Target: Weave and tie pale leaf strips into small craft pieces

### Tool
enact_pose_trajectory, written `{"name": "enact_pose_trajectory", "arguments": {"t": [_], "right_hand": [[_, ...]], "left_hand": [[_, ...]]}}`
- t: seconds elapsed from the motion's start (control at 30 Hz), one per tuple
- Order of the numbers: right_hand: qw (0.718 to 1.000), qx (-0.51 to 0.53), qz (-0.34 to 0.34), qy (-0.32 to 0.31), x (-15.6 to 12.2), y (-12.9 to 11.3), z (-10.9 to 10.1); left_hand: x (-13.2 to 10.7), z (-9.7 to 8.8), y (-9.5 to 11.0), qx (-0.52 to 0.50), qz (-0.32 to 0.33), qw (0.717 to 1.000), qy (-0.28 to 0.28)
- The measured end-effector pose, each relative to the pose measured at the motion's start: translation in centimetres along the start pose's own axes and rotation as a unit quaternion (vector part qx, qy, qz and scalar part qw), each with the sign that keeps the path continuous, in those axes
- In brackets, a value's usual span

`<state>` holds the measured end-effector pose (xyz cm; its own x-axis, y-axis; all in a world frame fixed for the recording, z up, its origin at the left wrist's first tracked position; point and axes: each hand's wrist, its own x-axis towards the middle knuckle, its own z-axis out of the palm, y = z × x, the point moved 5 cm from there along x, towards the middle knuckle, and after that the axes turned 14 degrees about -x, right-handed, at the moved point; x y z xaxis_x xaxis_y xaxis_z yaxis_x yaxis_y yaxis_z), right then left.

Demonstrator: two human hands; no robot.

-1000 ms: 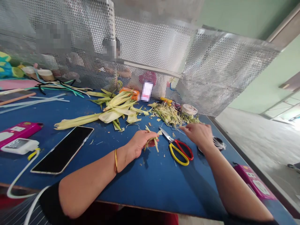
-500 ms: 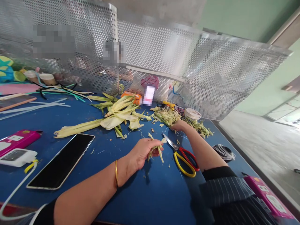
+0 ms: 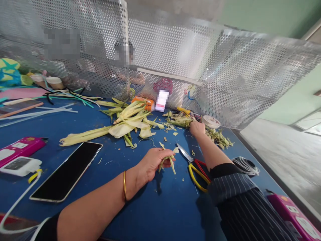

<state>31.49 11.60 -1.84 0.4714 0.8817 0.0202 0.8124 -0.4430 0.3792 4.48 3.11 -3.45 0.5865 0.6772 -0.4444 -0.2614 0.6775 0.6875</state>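
My left hand [image 3: 156, 160], a gold bangle at its wrist, is closed around a small bunch of pale corn husk strips [image 3: 172, 164] above the blue table. My right hand [image 3: 197, 129] reaches into the heap of husk scraps [image 3: 179, 119] near the perforated metal screen. Its fingers are hidden behind the back of the hand, so what they hold does not show. Between my arms lie scissors [image 3: 187, 155] with one red and one yellow handle; my right sleeve partly covers them. Larger corn husks [image 3: 127, 124] are spread farther back on the left.
A dark-screened phone [image 3: 67, 170] and a magenta power strip [image 3: 22, 149] with a white charger lie left. Another magenta strip [image 3: 293, 211] and a coiled white cable [image 3: 247, 166] are right. The perforated screen [image 3: 165, 47] borders the back; a white roll [image 3: 211, 121] lies before it.
My right hand has shifted slightly away and to the right in the scrap heap, which looks flatter. My right sleeve now covers more of the scissor handles. My left hand keeps its hold.
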Motion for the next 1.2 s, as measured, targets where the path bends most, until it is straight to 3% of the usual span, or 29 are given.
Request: {"name": "enact_pose_trajectory", "arguments": {"t": [0.3,0.53,0.63,0.8,0.87,1.07,1.2], "right_hand": [[0.994,0.08,-0.057,0.041,-4.3,2.8,-3.2],[0.973,0.174,-0.147,-0.028,-5.2,0.7,-0.7],[0.974,0.192,-0.12,-0.015,-4.1,1.1,-0.1],[0.975,0.213,-0.019,0.057,-3.5,3.7,-0.7],[0.969,0.235,-0.022,0.071,-4.1,3.4,-1.1],[0.938,0.303,-0.166,0.034,-5.5,-1.8,-1.2],[0.942,0.304,-0.109,0.09,-5.4,0.3,-1.7]], "left_hand": [[0.1,0.0,-0.4,-0.003,-0.009,1.0,-0.008],[0.0,0.2,-0.3,-0.005,-0.008,1.0,-0.003],[0.0,0.1,-0.1,-0.008,-0.006,1.0,0.0],[0.1,-0.1,-0.1,-0.008,-0.006,1.0,-0.014],[0.1,-0.1,-0.3,-0.004,-0.006,1.0,-0.02],[0.0,0.2,-0.5,0.005,-0.011,1.0,-0.011],[0.2,0.0,0.0,0.0,0.002,1.0,0.003]]}}
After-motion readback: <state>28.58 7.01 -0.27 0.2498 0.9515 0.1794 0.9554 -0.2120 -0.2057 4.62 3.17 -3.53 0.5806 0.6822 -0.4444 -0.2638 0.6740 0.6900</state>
